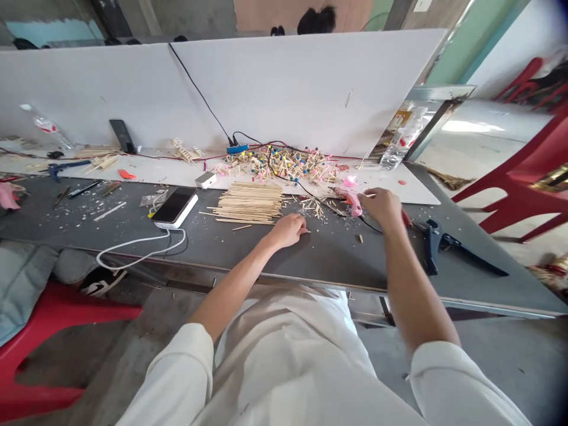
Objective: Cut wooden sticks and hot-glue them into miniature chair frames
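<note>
My left hand (pixel 288 231) rests low over the table in front of a bundle of thin wooden sticks (pixel 251 203). Its fingers are curled in a pinch, and whatever lies between them is too small to make out. To the right, my right hand (pixel 385 208) is beside a pink hot glue gun (pixel 354 202), fingers bent together close to its handle. Whether they hold it or something small is unclear. Short cut stick pieces (pixel 314 207) lie between the hands. Behind them spreads a heap of short sticks with coloured ball ends (pixel 284 164).
Dark-handled cutters (pixel 433 245) lie right of my right arm. A phone on a white power bank (pixel 175 208) trails a white cable. A small white box (pixel 206 180), water bottle (pixel 402 145) and white upright board (pixel 284 94) stand behind. A seated person's leg (pixel 26 284) shows at left.
</note>
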The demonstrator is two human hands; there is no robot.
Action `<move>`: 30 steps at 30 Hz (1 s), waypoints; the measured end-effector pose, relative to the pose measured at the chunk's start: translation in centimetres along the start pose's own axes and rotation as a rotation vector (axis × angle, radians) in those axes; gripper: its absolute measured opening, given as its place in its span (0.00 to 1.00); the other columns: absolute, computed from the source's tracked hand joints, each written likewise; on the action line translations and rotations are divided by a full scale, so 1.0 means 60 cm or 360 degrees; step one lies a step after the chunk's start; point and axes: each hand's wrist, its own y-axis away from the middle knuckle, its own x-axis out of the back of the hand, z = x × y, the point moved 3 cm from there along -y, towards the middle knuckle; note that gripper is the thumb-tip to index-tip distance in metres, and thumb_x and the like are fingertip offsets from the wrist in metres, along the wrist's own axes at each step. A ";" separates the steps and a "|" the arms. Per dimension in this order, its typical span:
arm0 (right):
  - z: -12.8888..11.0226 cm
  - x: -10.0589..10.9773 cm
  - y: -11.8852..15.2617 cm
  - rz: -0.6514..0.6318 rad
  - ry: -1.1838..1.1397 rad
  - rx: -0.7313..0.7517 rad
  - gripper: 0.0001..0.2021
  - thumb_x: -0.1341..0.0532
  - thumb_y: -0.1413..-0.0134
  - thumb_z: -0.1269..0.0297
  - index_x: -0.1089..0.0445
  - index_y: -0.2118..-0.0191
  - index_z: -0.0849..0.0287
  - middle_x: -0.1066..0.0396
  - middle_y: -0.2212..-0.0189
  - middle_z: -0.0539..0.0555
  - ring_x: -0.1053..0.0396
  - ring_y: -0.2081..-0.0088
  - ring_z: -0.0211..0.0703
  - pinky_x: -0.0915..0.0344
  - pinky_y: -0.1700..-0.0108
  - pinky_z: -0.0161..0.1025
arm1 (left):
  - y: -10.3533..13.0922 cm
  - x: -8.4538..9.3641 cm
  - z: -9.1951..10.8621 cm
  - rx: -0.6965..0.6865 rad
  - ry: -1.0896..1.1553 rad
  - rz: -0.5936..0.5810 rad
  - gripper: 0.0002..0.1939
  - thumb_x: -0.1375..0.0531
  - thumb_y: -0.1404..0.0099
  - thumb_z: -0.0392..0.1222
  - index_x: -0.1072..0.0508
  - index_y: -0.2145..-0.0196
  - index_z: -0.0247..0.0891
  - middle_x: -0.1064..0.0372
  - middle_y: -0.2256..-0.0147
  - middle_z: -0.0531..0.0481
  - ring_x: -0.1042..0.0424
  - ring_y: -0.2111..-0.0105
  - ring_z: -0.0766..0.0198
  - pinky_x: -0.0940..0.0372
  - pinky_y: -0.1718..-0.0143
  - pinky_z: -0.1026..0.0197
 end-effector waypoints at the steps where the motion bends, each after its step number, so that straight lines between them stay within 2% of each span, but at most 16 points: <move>1: -0.003 -0.018 -0.005 0.0039 0.0012 -0.0038 0.24 0.39 0.42 0.50 0.25 0.49 0.63 0.22 0.55 0.67 0.27 0.50 0.60 0.34 0.46 0.50 | -0.001 -0.001 0.001 -0.0003 -0.0032 -0.0011 0.07 0.41 0.28 0.37 0.26 0.64 0.34 0.27 0.62 0.42 0.27 0.59 0.55 0.35 0.57 0.58; 3: 0.003 -0.052 -0.008 0.0045 0.0037 -0.0048 0.26 0.37 0.45 0.50 0.27 0.47 0.66 0.23 0.53 0.70 0.28 0.48 0.62 0.35 0.46 0.51 | -0.002 -0.003 0.001 -0.0012 -0.0062 -0.0006 0.07 0.43 0.27 0.39 0.27 0.62 0.34 0.28 0.60 0.41 0.27 0.58 0.55 0.34 0.55 0.57; 6: 0.025 -0.080 -0.006 0.0040 -0.0001 -0.0045 0.28 0.35 0.47 0.50 0.29 0.47 0.66 0.24 0.53 0.70 0.28 0.48 0.63 0.34 0.47 0.51 | -0.003 -0.003 -0.001 -0.0015 -0.0035 0.0025 0.08 0.46 0.25 0.38 0.28 0.61 0.35 0.28 0.60 0.41 0.27 0.57 0.55 0.34 0.54 0.57; 10: 0.040 -0.085 -0.013 0.0003 -0.0040 -0.0079 0.25 0.34 0.49 0.55 0.30 0.48 0.66 0.25 0.53 0.70 0.28 0.49 0.64 0.34 0.47 0.51 | -0.003 0.000 -0.007 0.0028 0.0110 0.0088 0.11 0.50 0.25 0.34 0.29 0.58 0.37 0.27 0.60 0.44 0.27 0.60 0.58 0.34 0.57 0.59; 15: 0.048 -0.083 -0.023 0.0138 -0.0238 -0.0213 0.13 0.35 0.51 0.61 0.29 0.60 0.61 0.23 0.60 0.65 0.26 0.51 0.60 0.33 0.47 0.51 | -0.005 0.008 0.000 0.0018 0.0558 0.0188 0.11 0.50 0.25 0.38 0.27 0.58 0.38 0.26 0.59 0.46 0.27 0.61 0.62 0.34 0.58 0.62; 17: 0.051 -0.083 -0.023 0.0177 -0.0479 -0.0278 0.11 0.34 0.54 0.61 0.30 0.63 0.58 0.24 0.68 0.60 0.26 0.57 0.56 0.31 0.50 0.50 | -0.008 0.011 -0.002 0.0164 0.0981 0.0233 0.12 0.48 0.24 0.44 0.27 0.57 0.37 0.29 0.65 0.48 0.31 0.70 0.67 0.36 0.67 0.65; 19: 0.048 -0.084 -0.021 0.0168 -0.0934 -0.0330 0.13 0.33 0.58 0.61 0.31 0.64 0.57 0.27 0.74 0.53 0.26 0.64 0.51 0.28 0.57 0.47 | -0.011 0.012 -0.006 0.0346 0.1491 0.0280 0.14 0.45 0.25 0.49 0.28 0.57 0.36 0.36 0.70 0.53 0.41 0.79 0.72 0.44 0.76 0.67; 22: 0.031 -0.087 -0.014 -0.0012 -0.1707 -0.0343 0.16 0.32 0.65 0.64 0.32 0.66 0.57 0.32 0.77 0.48 0.31 0.73 0.42 0.28 0.67 0.41 | -0.013 0.017 -0.011 0.0531 0.2017 0.0344 0.16 0.40 0.28 0.52 0.31 0.63 0.35 0.44 0.73 0.57 0.50 0.83 0.77 0.54 0.81 0.69; 25: 0.006 -0.084 0.001 -0.0198 -0.2061 -0.0247 0.15 0.31 0.70 0.67 0.33 0.70 0.58 0.35 0.79 0.46 0.34 0.76 0.38 0.29 0.71 0.37 | -0.012 0.019 -0.014 0.0665 0.2171 0.0361 0.20 0.38 0.30 0.55 0.36 0.69 0.36 0.45 0.74 0.58 0.50 0.83 0.79 0.56 0.82 0.70; 27: -0.011 -0.080 0.017 -0.0244 -0.2157 -0.0151 0.16 0.30 0.71 0.67 0.34 0.72 0.58 0.36 0.79 0.46 0.32 0.75 0.38 0.28 0.69 0.37 | -0.010 0.017 -0.013 0.0740 0.2181 0.0351 0.22 0.38 0.30 0.57 0.39 0.70 0.37 0.45 0.75 0.58 0.49 0.83 0.79 0.57 0.83 0.70; 30: -0.039 -0.080 0.046 -0.0355 -0.2164 0.0028 0.17 0.27 0.70 0.65 0.35 0.73 0.58 0.34 0.77 0.47 0.30 0.73 0.37 0.28 0.67 0.36 | -0.009 0.013 -0.011 0.0808 0.2122 0.0353 0.20 0.40 0.28 0.56 0.39 0.68 0.38 0.47 0.78 0.61 0.51 0.85 0.78 0.58 0.84 0.71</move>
